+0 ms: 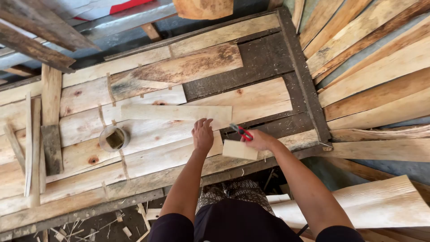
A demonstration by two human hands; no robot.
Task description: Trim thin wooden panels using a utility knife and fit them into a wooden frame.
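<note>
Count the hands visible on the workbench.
2. The left hand lies flat, fingers spread, on the pale wooden boards of the bench. The right hand grips a red-handled tool above a small pale wood block. No others show.

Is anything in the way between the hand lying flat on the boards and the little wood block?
Nothing visible. The left hand lies flat on the boards, and the small wood block sits just beside it under the right hand, with only bare plank between.

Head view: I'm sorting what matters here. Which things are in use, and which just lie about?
In use:
left hand, flat on the pale board
right hand, holding the red-handled tool
small wood block under that hand

Lying about:
round tin
plank stack on the right
thin strips on the left
</note>
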